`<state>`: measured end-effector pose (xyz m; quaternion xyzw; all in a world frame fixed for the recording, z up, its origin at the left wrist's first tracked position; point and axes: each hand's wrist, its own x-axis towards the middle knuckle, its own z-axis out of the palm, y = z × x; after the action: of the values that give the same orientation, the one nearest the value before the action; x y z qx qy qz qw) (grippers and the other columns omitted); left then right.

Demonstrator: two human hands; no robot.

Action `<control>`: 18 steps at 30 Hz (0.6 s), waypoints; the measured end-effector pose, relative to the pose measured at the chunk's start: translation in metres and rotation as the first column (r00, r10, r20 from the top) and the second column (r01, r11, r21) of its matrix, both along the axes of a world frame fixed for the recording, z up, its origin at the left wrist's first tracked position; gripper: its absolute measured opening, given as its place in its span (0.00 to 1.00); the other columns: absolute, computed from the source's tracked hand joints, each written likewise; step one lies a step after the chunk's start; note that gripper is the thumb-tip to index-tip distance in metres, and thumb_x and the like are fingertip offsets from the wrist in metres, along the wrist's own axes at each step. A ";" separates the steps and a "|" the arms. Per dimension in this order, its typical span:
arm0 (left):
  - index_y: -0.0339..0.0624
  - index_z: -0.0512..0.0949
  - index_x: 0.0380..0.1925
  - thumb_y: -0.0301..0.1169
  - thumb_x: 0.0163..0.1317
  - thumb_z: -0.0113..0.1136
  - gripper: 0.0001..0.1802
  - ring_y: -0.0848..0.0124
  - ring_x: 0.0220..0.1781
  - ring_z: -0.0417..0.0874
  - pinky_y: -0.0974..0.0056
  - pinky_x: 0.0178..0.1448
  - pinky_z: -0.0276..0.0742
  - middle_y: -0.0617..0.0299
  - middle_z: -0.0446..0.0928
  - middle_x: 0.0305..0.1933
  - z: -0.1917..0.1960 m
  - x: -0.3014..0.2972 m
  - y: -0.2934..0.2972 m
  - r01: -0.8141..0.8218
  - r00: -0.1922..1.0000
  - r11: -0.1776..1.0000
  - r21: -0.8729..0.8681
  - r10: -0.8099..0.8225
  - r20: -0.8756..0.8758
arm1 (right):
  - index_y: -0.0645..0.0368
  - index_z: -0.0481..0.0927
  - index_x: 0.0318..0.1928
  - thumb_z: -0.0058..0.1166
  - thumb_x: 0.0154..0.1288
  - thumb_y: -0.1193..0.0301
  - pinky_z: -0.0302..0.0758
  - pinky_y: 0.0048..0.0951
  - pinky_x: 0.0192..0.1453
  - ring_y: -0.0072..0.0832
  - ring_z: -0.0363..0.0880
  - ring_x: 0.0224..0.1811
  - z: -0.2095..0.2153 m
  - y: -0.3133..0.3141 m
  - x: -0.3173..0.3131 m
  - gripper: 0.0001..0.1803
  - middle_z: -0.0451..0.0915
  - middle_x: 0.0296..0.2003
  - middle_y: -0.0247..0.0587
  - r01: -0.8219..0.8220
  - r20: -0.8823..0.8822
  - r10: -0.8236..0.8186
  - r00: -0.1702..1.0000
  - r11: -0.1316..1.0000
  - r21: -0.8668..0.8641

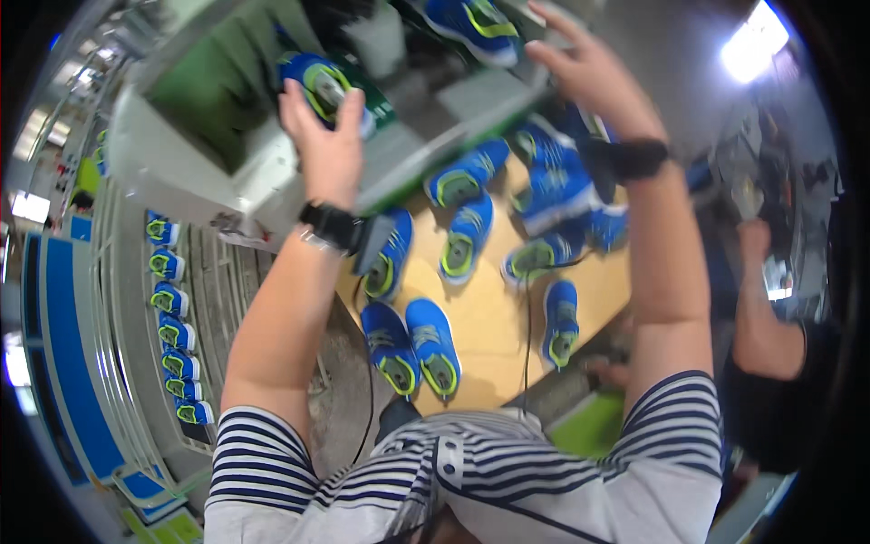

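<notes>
Nearest: striped shirt (353,480), cut off by the lower edge. Then the tan worktop (489,372), seven blue shoes countable. Shoe pair (412,349), two side by side at the near edge, left of middle. One left-edge shoe (391,258), partly covered by the dark left wristband (335,227). Two middle shoes (469,236) toward the far edge. One lone shoe (562,317) near the right edge, and one cabled-side shoe (535,258) beside a thin cable, just below the shoe heap (557,186). Heap sits at the far right corner, overlapping, partly behind the right wristband (630,159); can't count it.

Past the far edge: grey machine (172,131), two shoes in its bay. Left hand (324,140) is half open around the clasped shoe (319,83), fingers on one side, thumb on the other. That shoe: blue upper, lime collar lining, greyish inside; part hidden by the hand. Right hand (594,77) is spread, nothing visible in it, just right of the second shoe (467,27), which is blue with lime trim, pale sole.

Farther left: rack (227,299), seven shoes in a column, small. Right side: co-worker (770,354), blurred.
</notes>
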<state>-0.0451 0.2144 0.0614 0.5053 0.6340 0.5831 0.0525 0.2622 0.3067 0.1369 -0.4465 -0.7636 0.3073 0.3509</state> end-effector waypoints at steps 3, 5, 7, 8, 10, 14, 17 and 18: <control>0.40 0.64 0.71 0.35 0.67 0.64 0.35 0.50 0.80 0.54 0.52 0.81 0.50 0.42 0.55 0.78 0.004 0.036 -0.058 0.192 0.978 0.981 -0.021 -0.194 -0.080 | 0.59 0.67 0.73 0.58 0.73 0.57 0.75 0.28 0.61 0.25 0.79 0.57 0.074 -0.140 0.099 0.35 0.78 0.60 0.44 -0.110 -0.005 0.113 0.994 0.955 -0.277; 0.42 0.71 0.65 0.30 0.65 0.63 0.27 0.55 0.76 0.61 0.53 0.78 0.55 0.47 0.62 0.74 -0.009 0.052 -0.081 0.266 0.928 0.958 -0.104 -0.284 -0.241 | 0.59 0.63 0.75 0.60 0.70 0.52 0.78 0.30 0.56 0.28 0.82 0.54 0.104 -0.220 0.160 0.41 0.77 0.63 0.50 -0.061 0.069 0.100 0.993 0.902 -0.428; 0.40 0.78 0.55 0.25 0.64 0.61 0.18 0.59 0.69 0.72 0.56 0.74 0.63 0.52 0.74 0.63 -0.029 0.078 -0.085 0.489 0.832 0.849 -0.200 -0.523 -0.186 | 0.63 0.63 0.75 0.63 0.68 0.48 0.82 0.28 0.46 0.31 0.86 0.48 0.109 -0.254 0.231 0.45 0.80 0.59 0.53 -0.296 0.017 0.340 0.940 0.843 -0.450; 0.40 0.78 0.55 0.24 0.65 0.62 0.18 0.60 0.65 0.76 0.59 0.71 0.67 0.54 0.77 0.59 -0.045 0.093 -0.083 0.637 0.744 0.732 -0.242 -0.666 -0.054 | 0.63 0.63 0.74 0.62 0.68 0.49 0.81 0.28 0.46 0.31 0.86 0.48 0.108 -0.271 0.248 0.44 0.80 0.58 0.53 -0.332 0.010 0.380 0.925 0.822 -0.464; 0.39 0.77 0.57 0.30 0.66 0.65 0.20 0.59 0.63 0.77 0.58 0.67 0.71 0.53 0.77 0.57 -0.067 0.131 -0.081 0.758 0.575 0.488 -0.433 -0.813 0.091 | 0.63 0.65 0.73 0.62 0.68 0.51 0.81 0.29 0.47 0.31 0.85 0.48 0.099 -0.300 0.242 0.42 0.80 0.57 0.52 -0.284 0.086 0.363 0.928 0.837 -0.468; 0.39 0.77 0.57 0.36 0.62 0.66 0.24 0.46 0.66 0.73 0.50 0.70 0.69 0.44 0.73 0.63 -0.122 0.188 -0.069 0.723 0.540 0.493 -0.484 -0.840 -0.050 | 0.64 0.67 0.70 0.61 0.68 0.55 0.81 0.30 0.49 0.31 0.85 0.49 0.105 -0.350 0.212 0.37 0.81 0.55 0.50 -0.231 0.271 0.339 0.901 0.903 -0.363; 0.42 0.76 0.60 0.36 0.59 0.66 0.28 0.45 0.70 0.69 0.45 0.71 0.67 0.44 0.70 0.66 -0.119 0.223 -0.083 0.680 0.514 0.563 -0.468 -0.823 -0.243 | 0.64 0.69 0.68 0.61 0.69 0.59 0.81 0.30 0.50 0.31 0.84 0.49 0.114 -0.372 0.196 0.34 0.82 0.53 0.48 -0.248 0.381 0.336 0.861 0.932 -0.263; 0.44 0.75 0.61 0.42 0.63 0.64 0.28 0.45 0.71 0.68 0.39 0.72 0.63 0.46 0.70 0.67 -0.121 0.234 -0.091 0.775 0.442 0.517 -0.363 -0.854 -0.273 | 0.64 0.70 0.67 0.60 0.69 0.60 0.81 0.30 0.51 0.30 0.84 0.49 0.119 -0.375 0.191 0.33 0.82 0.53 0.48 -0.258 0.414 0.333 0.847 0.939 -0.229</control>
<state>0.1886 0.1237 -0.0598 0.8526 0.3564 0.3001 0.2365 0.4534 -0.0687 0.2560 -0.4092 -0.8552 0.3088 0.0762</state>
